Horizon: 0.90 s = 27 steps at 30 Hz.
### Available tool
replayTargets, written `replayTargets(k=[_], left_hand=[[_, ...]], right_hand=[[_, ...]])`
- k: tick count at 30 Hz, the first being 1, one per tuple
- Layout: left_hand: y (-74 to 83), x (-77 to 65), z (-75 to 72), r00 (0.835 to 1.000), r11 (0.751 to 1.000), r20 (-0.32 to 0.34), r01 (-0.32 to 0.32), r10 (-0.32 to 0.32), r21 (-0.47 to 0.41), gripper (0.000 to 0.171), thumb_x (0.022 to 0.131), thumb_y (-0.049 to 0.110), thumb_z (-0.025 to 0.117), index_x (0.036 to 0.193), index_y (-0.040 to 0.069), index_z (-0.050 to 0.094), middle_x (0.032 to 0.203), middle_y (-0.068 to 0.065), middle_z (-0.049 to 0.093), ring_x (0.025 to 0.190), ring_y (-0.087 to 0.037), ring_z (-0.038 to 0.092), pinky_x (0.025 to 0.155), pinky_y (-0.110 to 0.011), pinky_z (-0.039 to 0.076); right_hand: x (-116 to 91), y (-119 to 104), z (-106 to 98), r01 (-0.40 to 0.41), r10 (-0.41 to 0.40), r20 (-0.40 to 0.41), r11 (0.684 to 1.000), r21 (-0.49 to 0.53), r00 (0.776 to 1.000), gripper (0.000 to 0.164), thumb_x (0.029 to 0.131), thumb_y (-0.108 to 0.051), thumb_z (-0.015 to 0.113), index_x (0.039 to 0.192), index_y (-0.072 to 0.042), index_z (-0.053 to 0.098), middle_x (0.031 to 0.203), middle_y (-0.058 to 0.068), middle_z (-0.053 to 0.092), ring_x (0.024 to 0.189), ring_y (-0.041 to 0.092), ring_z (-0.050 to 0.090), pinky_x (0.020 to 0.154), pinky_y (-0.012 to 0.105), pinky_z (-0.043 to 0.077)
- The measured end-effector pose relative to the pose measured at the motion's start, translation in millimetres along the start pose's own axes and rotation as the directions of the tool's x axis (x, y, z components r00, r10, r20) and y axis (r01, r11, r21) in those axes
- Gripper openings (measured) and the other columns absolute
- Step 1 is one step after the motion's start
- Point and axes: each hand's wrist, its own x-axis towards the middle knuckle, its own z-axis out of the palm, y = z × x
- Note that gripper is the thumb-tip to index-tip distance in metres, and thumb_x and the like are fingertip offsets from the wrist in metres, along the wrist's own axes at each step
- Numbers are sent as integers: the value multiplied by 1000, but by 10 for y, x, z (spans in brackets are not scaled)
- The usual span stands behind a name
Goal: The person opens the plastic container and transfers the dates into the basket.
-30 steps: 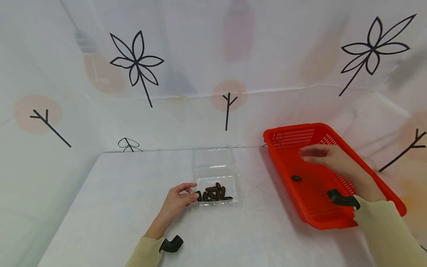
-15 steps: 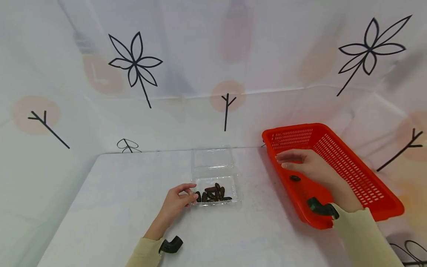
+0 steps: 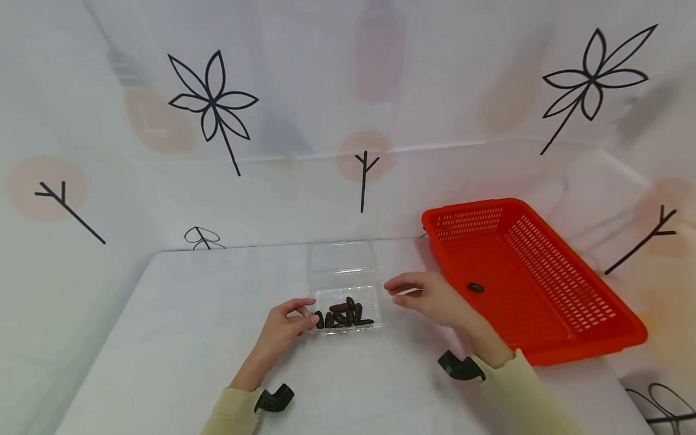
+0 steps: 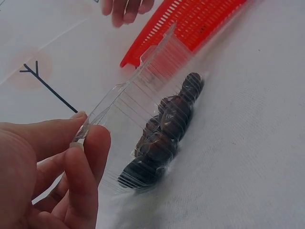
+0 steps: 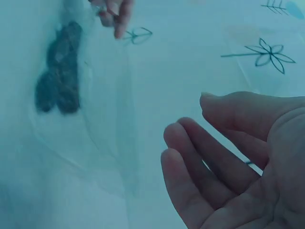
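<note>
Head view: nearest are sleeves [image 3: 232, 412] w/ black mounts [image 3: 275, 399] at the cuffs; the L hand [image 3: 283, 329], at approx. 8 o'clock of the clear box [image 3: 368, 296], pinches its rim btwn thumb & fingers; the R hand [image 3: 435, 299] hangs at 3 o'clock, thumb & fingers apart, nothing seen in it, tips just beside the box; dark pieces [image 3: 350, 312] bunch toward the box's 6 o'clock side, lid [image 3: 342, 258] laid back at 12; red basket [image 3: 522, 308] sits farther out at 3, one loose piece [image 3: 475, 287] at its 9 o'clock; printed cloth [image 3: 304, 199] behind.

Risks, my guess: thin plastic may flex or tip if the L pinch pulls up, b/c weight's lopsided; a low R pass could snag the rim & spill pieces on the desk [image 3: 163, 362].

Hard to see: lower pieces overlap, so no sure count; clear edges fade into white; R wrist view's blurry, blue-tinted; sleeves cut off at 6.
</note>
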Motion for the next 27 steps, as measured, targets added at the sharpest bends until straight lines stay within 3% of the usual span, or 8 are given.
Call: replayTargets(k=[7, 12, 16, 21, 27], left_hand=[[-9, 5, -6, 1000, 1000, 14, -9, 8, 2, 42, 88, 10, 77, 127, 1, 64, 88, -8, 58, 75, -21, 69, 64, -29, 51], [11, 11, -18, 1000, 1000, 16, -13, 13, 0, 42, 88, 10, 77, 126, 1, 65, 88, -8, 58, 74, -20, 69, 64, -29, 51], [5, 26, -22, 1000, 1000, 21, -20, 20, -1, 42, 87, 10, 78, 126, 0, 65, 87, -8, 59, 73, -20, 69, 63, -29, 51], [-10, 34, -25, 1000, 1000, 22, -22, 22, 4, 42, 87, 10, 78, 126, 0, 64, 86, -7, 59, 73, -19, 68, 64, -29, 51], [6, 25, -23, 999, 1000, 23, -29, 28, 6, 42, 87, 10, 77, 126, 0, 65, 86, -7, 60, 74, -19, 69, 64, -29, 51]], right_hand=[[216, 64, 379, 68, -71, 36, 994, 80, 997, 24, 94, -11, 69, 117, -4, 72, 115, 14, 70, 102, 23, 66, 88, 36, 54], [417, 101, 561, 71, -80, 71, 991, 112, 994, 24, 95, -13, 69, 117, -2, 71, 112, 10, 71, 101, 22, 66, 89, 37, 54], [561, 78, 635, 31, -41, 107, 995, 94, 993, 25, 96, -15, 68, 118, -4, 71, 109, 5, 71, 99, 19, 65, 89, 37, 53], [738, 56, 671, -10, -14, 175, 991, 134, 984, 27, 97, -15, 66, 120, -3, 69, 114, 11, 70, 100, 19, 66, 91, 38, 52], [922, 74, 696, -45, 4, 257, 987, 154, 966, 30, 96, -17, 66, 121, -2, 69, 113, 10, 71, 99, 16, 66, 88, 35, 53]])
